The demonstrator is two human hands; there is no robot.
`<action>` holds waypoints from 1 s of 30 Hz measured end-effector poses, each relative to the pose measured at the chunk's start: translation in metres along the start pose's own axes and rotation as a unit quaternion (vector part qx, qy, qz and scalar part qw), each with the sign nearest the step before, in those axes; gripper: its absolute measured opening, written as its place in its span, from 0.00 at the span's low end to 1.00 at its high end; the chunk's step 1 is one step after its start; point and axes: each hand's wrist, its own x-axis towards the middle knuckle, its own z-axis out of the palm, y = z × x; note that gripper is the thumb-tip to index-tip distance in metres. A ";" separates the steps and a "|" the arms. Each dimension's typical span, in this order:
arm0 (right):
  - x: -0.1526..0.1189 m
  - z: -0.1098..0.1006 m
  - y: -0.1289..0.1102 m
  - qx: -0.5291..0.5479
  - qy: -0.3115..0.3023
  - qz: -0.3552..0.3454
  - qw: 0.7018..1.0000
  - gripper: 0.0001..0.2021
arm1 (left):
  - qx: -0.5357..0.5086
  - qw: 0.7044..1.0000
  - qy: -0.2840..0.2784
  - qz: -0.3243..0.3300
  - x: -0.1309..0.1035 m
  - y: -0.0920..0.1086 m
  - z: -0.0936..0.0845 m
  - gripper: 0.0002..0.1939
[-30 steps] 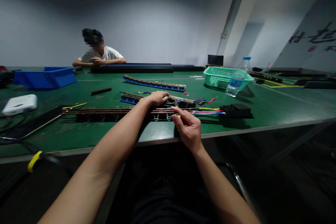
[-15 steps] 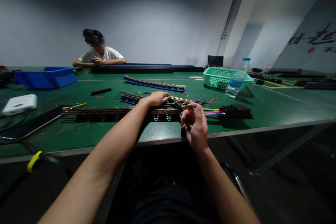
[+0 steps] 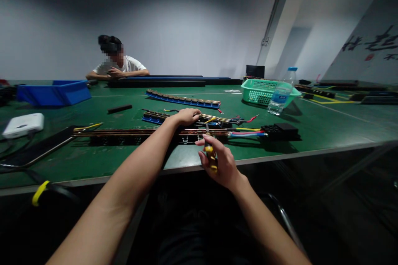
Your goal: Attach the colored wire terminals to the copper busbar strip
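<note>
My left hand (image 3: 187, 116) reaches over a blue-based strip with brass-coloured rails (image 3: 152, 116), its fingers curled down onto it. In my right hand (image 3: 222, 159) is a hand tool with a yellow-and-black handle (image 3: 211, 159); its narrow dark tip points away from me, and its exact kind is unclear. The tool stands just in front of a long black strip with copper-coloured rails (image 3: 124, 133), lying along the near side of the table. Red, blue and yellow wires (image 3: 247, 133) run from this strip to a black block (image 3: 281, 131). Loose wire ends (image 3: 216, 124) lie beyond the tool.
Another blue-based strip (image 3: 183, 98) lies farther back. A green basket (image 3: 259, 91) and a water bottle (image 3: 279, 98) stand right, a blue bin (image 3: 56, 92) and white box (image 3: 24, 125) left. A person (image 3: 120, 64) leans on the far edge beside long dark bars (image 3: 174, 81).
My right hand has drawn back toward me and slightly left, turning the tool more upright and away from the loose wires. The left hand stays on the strip.
</note>
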 end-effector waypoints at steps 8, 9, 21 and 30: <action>0.008 -0.044 0.025 -0.025 0.281 0.088 0.955 0.24 | 0.001 1.000 -0.011 0.003 -0.002 0.001 -0.003 0.23; 0.010 -0.053 0.031 -0.029 0.288 0.096 0.952 0.23 | 0.001 1.000 -0.011 0.002 -0.003 0.002 -0.003 0.23; 0.006 -0.084 0.057 -0.082 0.136 0.251 0.955 0.19 | 0.003 1.000 -0.004 0.009 -0.004 0.001 -0.002 0.24; 0.005 -0.086 0.053 -0.124 0.013 0.205 0.971 0.14 | 0.001 1.000 -0.003 0.010 -0.002 0.000 -0.001 0.24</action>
